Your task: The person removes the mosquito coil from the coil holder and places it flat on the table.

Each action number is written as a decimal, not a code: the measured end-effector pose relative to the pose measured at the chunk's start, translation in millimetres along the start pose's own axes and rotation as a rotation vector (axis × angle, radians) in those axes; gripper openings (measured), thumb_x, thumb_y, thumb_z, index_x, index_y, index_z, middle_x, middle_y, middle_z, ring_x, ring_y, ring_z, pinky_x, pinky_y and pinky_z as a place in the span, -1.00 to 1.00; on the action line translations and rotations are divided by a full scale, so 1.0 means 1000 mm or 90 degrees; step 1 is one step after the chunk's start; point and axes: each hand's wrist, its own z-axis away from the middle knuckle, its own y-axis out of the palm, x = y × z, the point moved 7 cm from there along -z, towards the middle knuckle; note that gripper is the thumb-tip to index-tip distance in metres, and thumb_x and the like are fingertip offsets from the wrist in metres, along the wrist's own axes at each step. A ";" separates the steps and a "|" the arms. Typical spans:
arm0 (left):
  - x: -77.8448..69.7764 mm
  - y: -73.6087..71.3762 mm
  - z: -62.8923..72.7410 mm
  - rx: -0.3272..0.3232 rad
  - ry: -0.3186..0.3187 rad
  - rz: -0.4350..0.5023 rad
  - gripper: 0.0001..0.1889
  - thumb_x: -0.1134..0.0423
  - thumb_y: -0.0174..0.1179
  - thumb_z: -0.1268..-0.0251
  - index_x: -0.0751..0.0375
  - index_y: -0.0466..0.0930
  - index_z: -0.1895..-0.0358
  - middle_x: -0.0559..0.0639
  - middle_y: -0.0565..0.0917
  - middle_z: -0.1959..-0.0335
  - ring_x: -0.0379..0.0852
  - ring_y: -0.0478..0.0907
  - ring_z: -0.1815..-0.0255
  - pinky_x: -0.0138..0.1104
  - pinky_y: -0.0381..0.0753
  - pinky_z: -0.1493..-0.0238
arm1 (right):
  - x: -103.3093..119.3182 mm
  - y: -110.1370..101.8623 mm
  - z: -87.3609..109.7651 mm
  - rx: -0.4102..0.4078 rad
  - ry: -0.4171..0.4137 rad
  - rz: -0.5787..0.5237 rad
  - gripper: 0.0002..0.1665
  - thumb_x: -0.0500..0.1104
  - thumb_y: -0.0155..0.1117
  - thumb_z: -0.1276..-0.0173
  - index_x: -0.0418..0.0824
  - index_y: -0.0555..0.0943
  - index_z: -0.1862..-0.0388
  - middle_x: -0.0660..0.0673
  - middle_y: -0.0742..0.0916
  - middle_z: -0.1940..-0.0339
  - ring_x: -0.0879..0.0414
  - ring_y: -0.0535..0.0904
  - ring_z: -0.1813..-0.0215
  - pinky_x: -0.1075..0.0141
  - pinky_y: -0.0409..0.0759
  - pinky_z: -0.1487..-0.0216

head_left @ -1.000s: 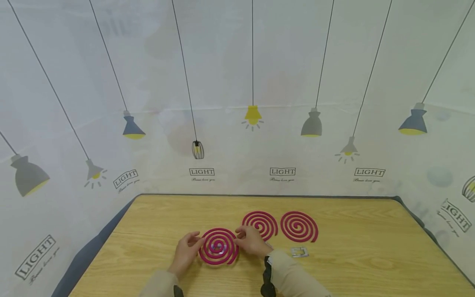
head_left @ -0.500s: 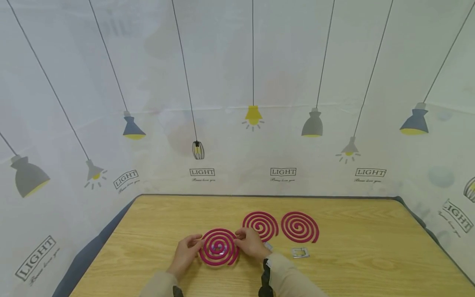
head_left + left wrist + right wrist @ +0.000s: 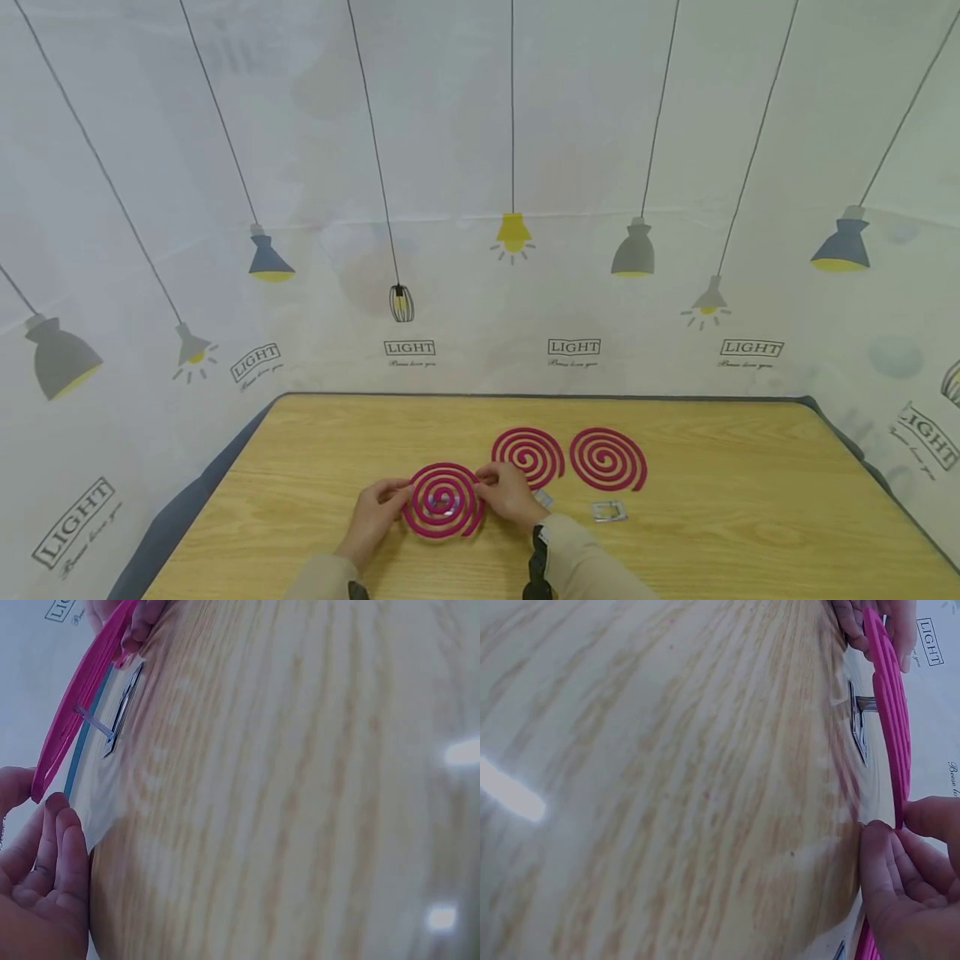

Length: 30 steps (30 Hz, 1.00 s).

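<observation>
Both hands hold a dark pink mosquito coil level above the table, one at each side. My left hand has its left edge between thumb and fingers. At the right edge, the thumb and fingertips of my right hand pinch the rim. Under the coil lies a small flat metal coil stand on the wood. Its upright prong rises to the underside of the coil near the middle, as the right wrist view also shows with the stand beneath. From above, the coil's rings partly hide the stand.
Two more pink coils, a middle one and a right one, lie flat beyond my right hand. A metal stand sits before the right coil; another stand is partly covered by my right hand. A lamp-printed curtain surrounds the table.
</observation>
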 end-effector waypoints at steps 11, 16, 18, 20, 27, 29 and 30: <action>0.000 -0.001 0.001 -0.004 0.014 0.018 -0.65 0.22 0.15 -0.14 0.50 0.49 0.15 0.02 0.60 0.42 -0.23 0.48 0.46 -0.40 0.54 0.41 | -0.002 0.001 0.000 -0.007 -0.006 -0.001 -0.84 -0.36 0.20 -0.14 -0.40 0.54 0.27 -0.08 0.60 0.47 0.17 0.47 0.42 0.38 0.46 0.47; 0.001 -0.001 0.001 -0.007 0.010 0.028 -0.64 0.22 0.15 -0.14 0.50 0.50 0.14 0.03 0.61 0.41 -0.23 0.49 0.45 -0.41 0.55 0.41 | -0.001 0.001 0.001 -0.003 -0.015 -0.001 -0.83 -0.36 0.19 -0.15 -0.40 0.54 0.26 -0.08 0.60 0.46 0.17 0.47 0.41 0.39 0.46 0.47; 0.002 -0.001 0.001 -0.007 0.008 0.034 -0.64 0.21 0.16 -0.14 0.50 0.50 0.14 0.04 0.61 0.40 -0.23 0.50 0.43 -0.41 0.55 0.40 | -0.001 0.001 0.001 -0.003 -0.020 0.001 -0.83 -0.36 0.19 -0.15 -0.41 0.54 0.26 -0.08 0.60 0.47 0.17 0.48 0.41 0.40 0.46 0.47; 0.003 -0.001 0.001 -0.009 0.003 0.037 -0.63 0.20 0.17 -0.13 0.49 0.50 0.14 0.05 0.62 0.38 -0.22 0.51 0.42 -0.40 0.56 0.38 | -0.001 0.000 0.001 -0.003 -0.026 0.003 -0.83 -0.36 0.19 -0.15 -0.41 0.54 0.27 -0.09 0.61 0.46 0.16 0.49 0.41 0.40 0.47 0.46; 0.006 -0.001 0.000 -0.016 -0.020 0.051 -0.62 0.17 0.17 -0.12 0.44 0.51 0.12 0.10 0.63 0.30 -0.21 0.53 0.36 -0.38 0.56 0.31 | 0.000 -0.001 -0.001 -0.006 -0.037 0.005 -0.83 -0.37 0.19 -0.14 -0.42 0.55 0.26 -0.10 0.62 0.46 0.15 0.51 0.40 0.41 0.49 0.44; 0.006 -0.001 0.000 -0.015 -0.023 0.058 -0.61 0.16 0.17 -0.13 0.44 0.51 0.11 0.12 0.63 0.28 -0.20 0.54 0.34 -0.37 0.57 0.29 | 0.001 -0.002 -0.001 -0.010 -0.040 0.006 -0.83 -0.38 0.19 -0.13 -0.43 0.55 0.26 -0.10 0.63 0.46 0.16 0.51 0.41 0.42 0.49 0.45; 0.006 -0.001 0.000 -0.016 -0.026 0.062 -0.61 0.16 0.17 -0.13 0.44 0.51 0.10 0.12 0.62 0.28 -0.19 0.54 0.34 -0.37 0.57 0.29 | 0.002 -0.002 -0.001 -0.011 -0.042 0.006 -0.83 -0.39 0.19 -0.13 -0.43 0.55 0.27 -0.10 0.63 0.47 0.17 0.51 0.42 0.42 0.49 0.46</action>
